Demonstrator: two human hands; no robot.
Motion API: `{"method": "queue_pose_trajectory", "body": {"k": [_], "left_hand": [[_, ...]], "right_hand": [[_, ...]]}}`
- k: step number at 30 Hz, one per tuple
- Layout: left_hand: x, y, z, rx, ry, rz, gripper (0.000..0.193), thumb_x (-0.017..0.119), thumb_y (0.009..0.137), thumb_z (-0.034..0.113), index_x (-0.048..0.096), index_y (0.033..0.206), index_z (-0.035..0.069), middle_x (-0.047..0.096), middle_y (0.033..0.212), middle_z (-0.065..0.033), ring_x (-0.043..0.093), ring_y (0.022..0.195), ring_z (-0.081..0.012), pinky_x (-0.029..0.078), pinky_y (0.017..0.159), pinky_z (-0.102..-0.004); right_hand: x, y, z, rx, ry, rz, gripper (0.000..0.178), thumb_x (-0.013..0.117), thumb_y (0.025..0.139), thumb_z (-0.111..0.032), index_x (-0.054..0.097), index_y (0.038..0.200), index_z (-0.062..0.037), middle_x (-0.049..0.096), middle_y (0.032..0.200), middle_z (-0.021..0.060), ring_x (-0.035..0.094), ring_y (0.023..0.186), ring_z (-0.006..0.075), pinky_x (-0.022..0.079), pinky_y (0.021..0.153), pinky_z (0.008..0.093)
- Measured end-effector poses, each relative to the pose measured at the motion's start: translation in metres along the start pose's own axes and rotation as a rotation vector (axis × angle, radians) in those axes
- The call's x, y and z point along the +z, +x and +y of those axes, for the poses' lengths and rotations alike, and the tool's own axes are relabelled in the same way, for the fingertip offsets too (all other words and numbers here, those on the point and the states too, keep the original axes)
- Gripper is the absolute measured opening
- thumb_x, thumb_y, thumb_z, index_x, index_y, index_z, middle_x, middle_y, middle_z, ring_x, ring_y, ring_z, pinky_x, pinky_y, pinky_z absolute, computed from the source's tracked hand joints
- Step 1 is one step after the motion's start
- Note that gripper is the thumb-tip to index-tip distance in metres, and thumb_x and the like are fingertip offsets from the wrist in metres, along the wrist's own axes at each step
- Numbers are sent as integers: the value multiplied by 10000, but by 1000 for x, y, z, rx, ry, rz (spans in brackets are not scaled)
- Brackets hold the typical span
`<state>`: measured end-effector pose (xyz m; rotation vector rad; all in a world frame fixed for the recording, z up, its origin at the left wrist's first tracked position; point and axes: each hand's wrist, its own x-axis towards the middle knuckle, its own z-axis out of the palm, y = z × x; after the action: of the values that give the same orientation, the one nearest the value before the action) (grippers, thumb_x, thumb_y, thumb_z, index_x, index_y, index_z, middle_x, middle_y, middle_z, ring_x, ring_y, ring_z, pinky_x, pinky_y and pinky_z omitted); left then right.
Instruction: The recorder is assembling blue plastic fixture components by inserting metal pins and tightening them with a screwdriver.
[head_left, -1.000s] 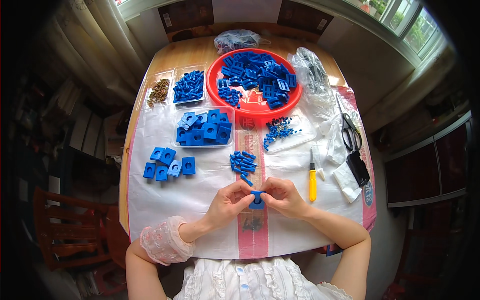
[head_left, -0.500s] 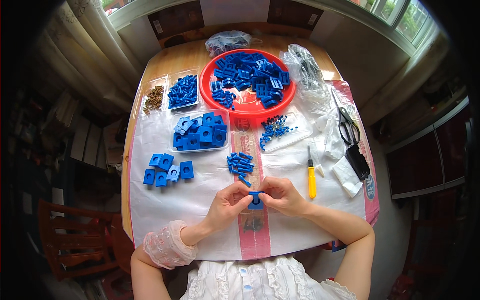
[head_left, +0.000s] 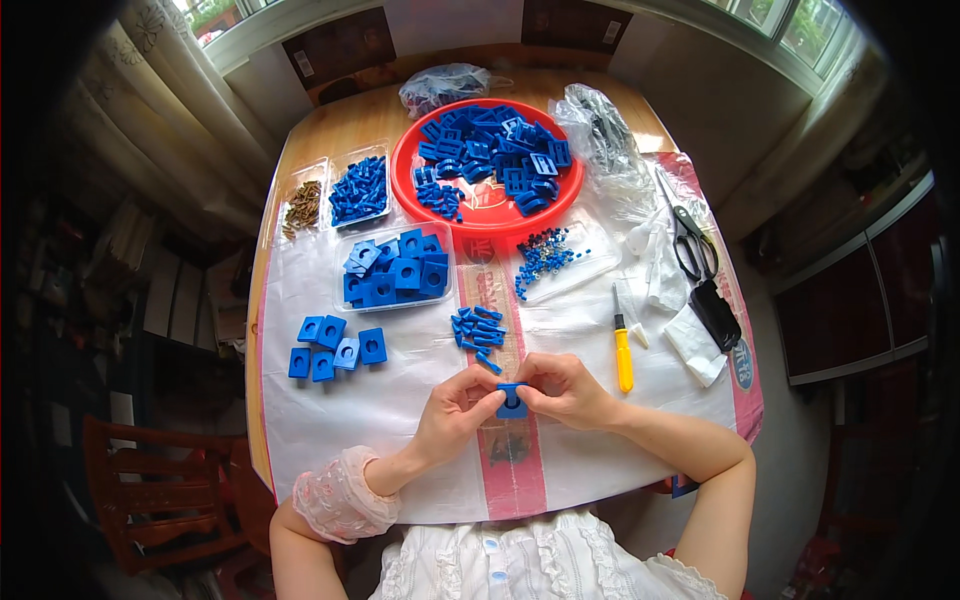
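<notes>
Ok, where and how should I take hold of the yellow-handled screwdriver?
Probably best by the middle of its thick yellow handle, right hand coming from above on the near side, once free of the blue piece: the screwdriver lies with its handle nearer and its slim metal shaft pointing away.

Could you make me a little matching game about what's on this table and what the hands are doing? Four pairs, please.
1. Round basin
2. Screwdriver
3. Left hand
4. Scissors

A. Pinching a blue piece together with the right hand
B. Black-handled, lying farther right than the yellow-handled tool
C. Yellow-handled, lying on the white sheet
D. Red, heaped with blue parts

Pairs: 1-D, 2-C, 3-A, 4-B
</notes>
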<state>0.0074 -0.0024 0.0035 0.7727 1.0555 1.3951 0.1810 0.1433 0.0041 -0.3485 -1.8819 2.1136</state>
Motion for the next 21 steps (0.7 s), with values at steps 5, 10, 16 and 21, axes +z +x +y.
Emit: {"method": "queue_pose_trajectory", "body": {"k": [5, 10, 16, 21], "left_hand": [[-1, -1, 3, -35, 10, -12, 91, 613, 1037, 49, 612, 1120, 11, 705, 1079, -47, 673, 1024, -97, 588, 931, -293], [-1, -1, 3, -38, 3, -14, 89, 613, 1036, 48, 613, 1118, 13, 704, 1078, -47, 672, 1026, -96, 592, 930, -296], [0, -1, 3, -50, -7, -1, 85, 613, 1034, 43, 613, 1113, 12, 702, 1068, -40, 671, 1025, -94, 589, 926, -290], [-1, -1, 2, -36, 4, -4, 83, 613, 1032, 37, 614, 1111, 11, 700, 1058, -36, 668, 1017, -88, 581, 915, -275]], "right_hand": [[1, 0, 0, -14, 0, 4, 43, 653, 972, -20, 656, 993, 17, 654, 874, 23, 583, 815, 60, 503, 717, 254], [0, 0, 1, -13, -11, 0, 45, 654, 972, -21, 657, 992, 19, 652, 870, 22, 580, 808, 60, 501, 709, 255], [1, 0, -3, -28, -36, 11, 45, 654, 965, -21, 662, 985, 19, 658, 863, 22, 584, 804, 61, 503, 703, 257], [-1, 0, -2, 4, -57, -12, 44, 634, 962, 23, 655, 995, 43, 673, 904, 47, 591, 836, 76, 497, 745, 253]]}}
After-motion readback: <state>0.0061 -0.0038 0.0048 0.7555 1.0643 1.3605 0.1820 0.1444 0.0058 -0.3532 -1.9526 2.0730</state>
